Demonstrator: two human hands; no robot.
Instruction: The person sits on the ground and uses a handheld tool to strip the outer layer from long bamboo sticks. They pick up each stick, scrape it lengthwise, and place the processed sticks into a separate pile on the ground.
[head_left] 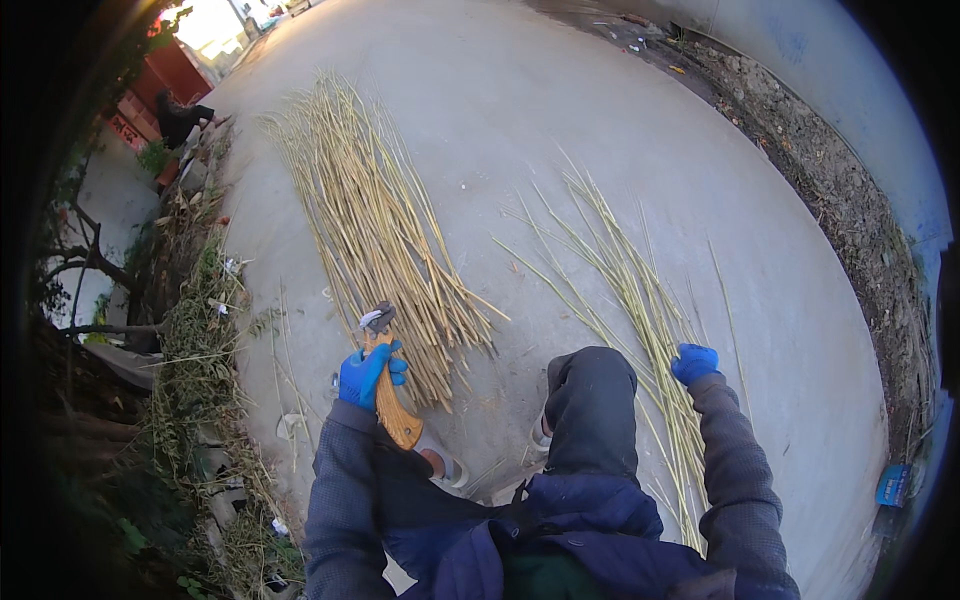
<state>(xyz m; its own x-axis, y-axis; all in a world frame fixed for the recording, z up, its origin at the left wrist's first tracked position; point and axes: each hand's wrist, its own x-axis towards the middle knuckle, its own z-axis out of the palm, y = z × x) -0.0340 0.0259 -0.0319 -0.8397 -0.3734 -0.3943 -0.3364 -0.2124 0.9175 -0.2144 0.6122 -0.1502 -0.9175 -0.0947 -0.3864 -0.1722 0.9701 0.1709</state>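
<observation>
My left hand point(370, 378), in a blue glove, is wrapped round the curved wooden handle of a tool point(398, 412) with a grey metal head. The tool is held over the lower end of a thick spread of tan stalks point(375, 235) on the ground. My right hand point(695, 363), also gloved in blue, is closed at the right edge of a looser bunch of thin greenish stalks point(640, 300). Whether any stalk is inside its fingers is hidden. One separate thin stalk point(728, 310) lies just right of that hand.
My bent knee point(595, 400) comes between the two bunches. Dry weeds point(195, 350) and rubble line the left edge of the concrete point(480, 130). Far left, a person in dark clothes point(180, 118) sits low. A soil strip point(800, 150) and pale wall point(850, 90) border the right.
</observation>
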